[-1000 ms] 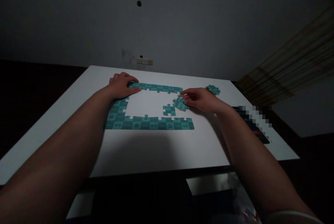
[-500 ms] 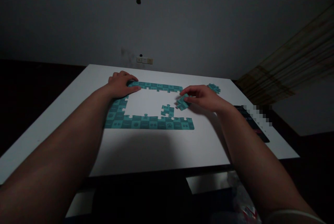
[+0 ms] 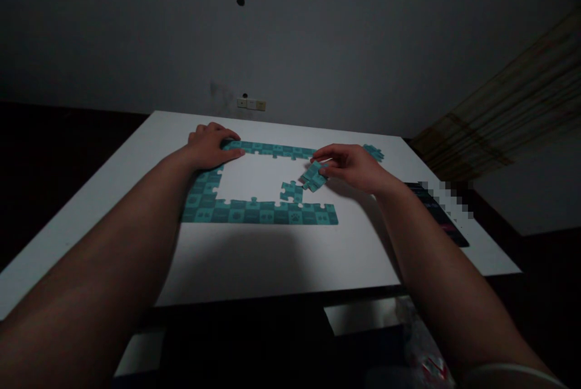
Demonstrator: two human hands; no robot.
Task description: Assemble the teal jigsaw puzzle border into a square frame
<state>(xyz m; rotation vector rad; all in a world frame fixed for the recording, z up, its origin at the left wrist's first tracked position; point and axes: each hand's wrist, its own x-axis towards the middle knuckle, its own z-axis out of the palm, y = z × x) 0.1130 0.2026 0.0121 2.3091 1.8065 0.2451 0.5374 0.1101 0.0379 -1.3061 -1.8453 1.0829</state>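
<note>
A teal checkered jigsaw puzzle border (image 3: 258, 213) lies on the white table, joined along its near, left and far sides. My left hand (image 3: 211, 146) rests on its far left corner, thumb and fingers apart. Between the thumb and fingers of my right hand (image 3: 347, 165) is a teal puzzle piece (image 3: 314, 176), tilted and raised above the right end of the frame. Just below it, a loose-looking puzzle piece (image 3: 291, 191) lies against the inner edge of the near side. Whether these two touch I cannot tell.
More teal pieces (image 3: 374, 152) lie in a heap at the back right of the white table (image 3: 236, 262). A dark flat object (image 3: 438, 213) is at the right, partly behind my right forearm. A wall with sockets (image 3: 251, 104) stands beyond; a curtain (image 3: 508, 98) hangs right.
My right hand has shifted slightly left and up, and the puzzle piece in it has turned and come nearer the loose piece. My left hand has stayed in place.
</note>
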